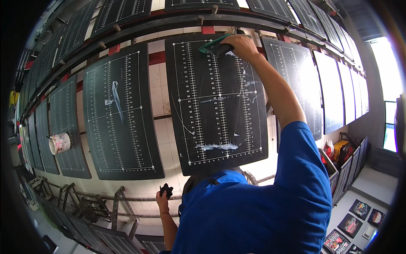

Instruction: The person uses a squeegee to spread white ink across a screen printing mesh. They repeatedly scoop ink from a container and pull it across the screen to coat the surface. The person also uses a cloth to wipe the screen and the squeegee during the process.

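My right arm, in a blue sleeve, reaches to the far part of a black board [211,127] in the middle. There my right hand [240,45] is closed on a flat, wide scraper [211,45] with a dark body and a green edge, lying against the board's surface. White scales, lines and dots mark the board, and whitish smears [218,147] show near its near edge and right side. My left hand [162,200], low at left and off the boards, grips a black crumpled thing [166,191], too small to tell its kind.
Similar boards stand in rows: one with a pale smear [122,114] at left, a glossy one [296,84] at right. A stained white bucket [59,143] sits on a board farther left. Dark metal rails [177,23] with pegs run behind, and a metal frame [116,207] stands near my left hand.
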A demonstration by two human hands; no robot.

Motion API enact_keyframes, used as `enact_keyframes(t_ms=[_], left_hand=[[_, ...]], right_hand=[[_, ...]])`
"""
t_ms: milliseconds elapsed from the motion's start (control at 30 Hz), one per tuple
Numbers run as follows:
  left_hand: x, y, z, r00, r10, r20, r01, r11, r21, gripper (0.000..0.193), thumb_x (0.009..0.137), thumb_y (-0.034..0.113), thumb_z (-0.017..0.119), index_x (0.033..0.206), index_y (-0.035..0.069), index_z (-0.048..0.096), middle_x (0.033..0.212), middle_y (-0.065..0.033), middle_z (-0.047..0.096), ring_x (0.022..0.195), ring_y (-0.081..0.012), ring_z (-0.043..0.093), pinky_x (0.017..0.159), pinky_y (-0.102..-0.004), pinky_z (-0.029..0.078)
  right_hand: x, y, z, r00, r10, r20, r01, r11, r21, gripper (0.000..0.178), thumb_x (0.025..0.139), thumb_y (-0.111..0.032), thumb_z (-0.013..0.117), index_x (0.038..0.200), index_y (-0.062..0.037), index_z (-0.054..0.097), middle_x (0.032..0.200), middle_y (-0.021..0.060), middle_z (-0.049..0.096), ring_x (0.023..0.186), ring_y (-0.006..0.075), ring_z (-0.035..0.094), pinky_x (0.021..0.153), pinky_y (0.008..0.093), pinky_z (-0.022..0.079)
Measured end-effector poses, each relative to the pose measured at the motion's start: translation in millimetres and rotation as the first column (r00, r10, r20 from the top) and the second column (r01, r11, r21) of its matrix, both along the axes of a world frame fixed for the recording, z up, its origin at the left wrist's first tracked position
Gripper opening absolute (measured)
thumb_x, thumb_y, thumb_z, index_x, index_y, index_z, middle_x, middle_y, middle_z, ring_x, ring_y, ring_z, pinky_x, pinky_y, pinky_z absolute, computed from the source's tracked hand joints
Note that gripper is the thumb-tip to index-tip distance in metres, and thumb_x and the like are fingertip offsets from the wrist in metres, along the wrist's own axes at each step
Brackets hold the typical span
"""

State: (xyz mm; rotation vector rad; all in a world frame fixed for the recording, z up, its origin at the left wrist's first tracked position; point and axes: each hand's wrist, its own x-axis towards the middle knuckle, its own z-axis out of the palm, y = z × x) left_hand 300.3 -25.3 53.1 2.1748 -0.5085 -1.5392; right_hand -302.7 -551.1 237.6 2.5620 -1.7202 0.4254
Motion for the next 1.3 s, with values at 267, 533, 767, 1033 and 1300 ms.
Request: enact_keyframes(t_ms=[267, 533, 767, 1033, 1300], left_hand=[[13, 26, -32, 0.999, -0.019, -0.050, 0.025, 0.993, 0.117, 0.021, 0.092, 0.015, 0.063, 0.105, -0.001, 0.057, 0.093, -0.0101, 0.063, 0.078, -0.0196, 0.065, 0.058, -0.0324, 0.055], [8, -20, -51, 0.985, -0.140, -0.101, 0.140, 0.990, -0.010, 0.025, 0.091, 0.023, 0.065, 0.100, 0.000, 0.058, 0.095, -0.0108, 0.064, 0.082, -0.0203, 0.064, 0.062, -0.0349, 0.056], [19, -34, -52, 0.971, -0.208, -0.115, 0.206, 0.978, -0.037, 0.027, 0.090, 0.023, 0.066, 0.104, 0.001, 0.059, 0.098, -0.0118, 0.065, 0.083, -0.0224, 0.065, 0.064, -0.0365, 0.056], [66, 7, -62, 0.980, -0.169, -0.106, 0.172, 0.985, 0.023, 0.028, 0.088, 0.021, 0.066, 0.106, 0.000, 0.059, 0.096, -0.0118, 0.064, 0.082, -0.0223, 0.065, 0.062, -0.0365, 0.056], [70, 13, -48, 0.929, -0.369, 0.012, 0.367, 0.927, 0.077, 0.028, 0.087, 0.021, 0.066, 0.103, -0.001, 0.061, 0.090, -0.0110, 0.065, 0.078, -0.0213, 0.065, 0.060, -0.0364, 0.055]], right_hand=[[-8, 126, 8, 0.974, -0.227, -0.002, 0.227, 0.974, -0.008, 0.045, 0.068, 0.004, 0.064, 0.108, -0.0144, 0.071, 0.107, 0.0060, 0.070, 0.099, 0.0285, 0.067, 0.086, 0.0402, 0.053], [66, 330, 17, 0.875, -0.482, 0.050, 0.474, 0.872, 0.118, 0.052, 0.068, 0.006, 0.063, 0.116, -0.0129, 0.070, 0.118, 0.0043, 0.067, 0.111, 0.0249, 0.062, 0.093, 0.0386, 0.049], [126, 404, 37, 0.856, -0.510, 0.084, 0.465, 0.831, 0.304, 0.048, 0.067, -0.003, 0.071, 0.114, -0.0127, 0.070, 0.113, 0.0032, 0.068, 0.110, 0.0247, 0.062, 0.094, 0.0372, 0.051], [101, 381, 38, 0.721, -0.693, -0.012, 0.681, 0.704, 0.203, 0.039, 0.073, -0.008, 0.071, 0.112, -0.0113, 0.069, 0.106, 0.0094, 0.067, 0.096, 0.0306, 0.068, 0.084, 0.0414, 0.054], [213, 396, 25, 0.780, -0.625, 0.045, 0.588, 0.754, 0.293, 0.035, 0.075, -0.013, 0.069, 0.109, -0.0071, 0.066, 0.106, 0.0127, 0.065, 0.100, 0.0315, 0.067, 0.082, 0.0452, 0.056]])
